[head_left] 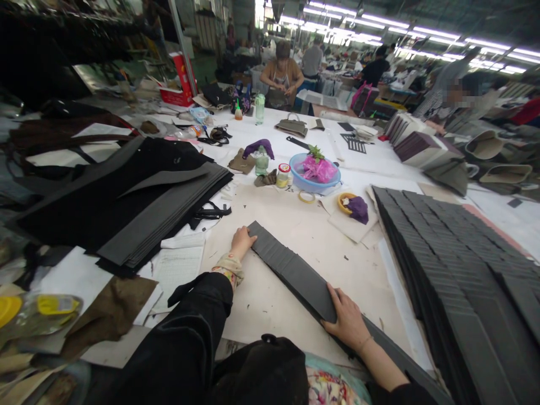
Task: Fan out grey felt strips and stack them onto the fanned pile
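Observation:
A long stack of dark grey fabric strips (291, 270) lies slantwise on the pale work surface in front of me, its layers stepped near the far end. My left hand (242, 242) grips that far end, thumb on top and the other fingers round the edge. Farther down, my right hand (348, 320) is wrapped over the stack, with fingers on the upper side and thumb at the near edge. The stack's near end runs under my right forearm to the lower right, partly hidden.
On the right lie rows of similar grey strips (459, 264). Large black and grey panels (126, 197) are piled at left. A blue basin (314, 183), glass jar (283, 175), tape roll (306, 197) and yellow bowl (345, 203) stand beyond my hands. A person (282, 73) sits across the table.

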A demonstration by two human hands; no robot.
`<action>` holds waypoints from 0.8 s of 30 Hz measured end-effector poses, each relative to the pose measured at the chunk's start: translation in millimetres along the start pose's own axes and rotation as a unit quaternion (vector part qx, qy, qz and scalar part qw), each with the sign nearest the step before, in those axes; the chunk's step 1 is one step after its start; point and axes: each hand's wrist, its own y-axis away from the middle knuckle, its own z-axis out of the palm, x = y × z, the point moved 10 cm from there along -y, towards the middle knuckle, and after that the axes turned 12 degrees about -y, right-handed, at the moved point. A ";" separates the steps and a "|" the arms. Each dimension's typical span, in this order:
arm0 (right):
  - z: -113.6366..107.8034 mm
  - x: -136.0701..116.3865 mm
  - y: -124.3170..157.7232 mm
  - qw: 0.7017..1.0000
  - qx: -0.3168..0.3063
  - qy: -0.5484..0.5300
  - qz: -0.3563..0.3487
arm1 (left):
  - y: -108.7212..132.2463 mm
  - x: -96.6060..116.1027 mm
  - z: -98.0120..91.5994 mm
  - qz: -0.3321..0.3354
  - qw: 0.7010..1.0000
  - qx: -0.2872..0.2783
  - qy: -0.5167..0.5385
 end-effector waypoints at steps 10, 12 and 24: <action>-2.8 -2.4 -0.5 1.000 -0.001 -0.003 0.003 | -28.6 -0.6 4.0 0.018 0.996 -0.071 -0.041; -2.7 -2.3 -0.5 1.000 0.002 -0.006 -0.001 | -24.6 1.9 -0.1 0.032 0.997 -0.051 -0.051; -4.1 -7.8 -5.5 1.000 -0.006 -0.001 0.005 | -16.3 6.9 -7.5 0.048 0.993 -0.010 -0.107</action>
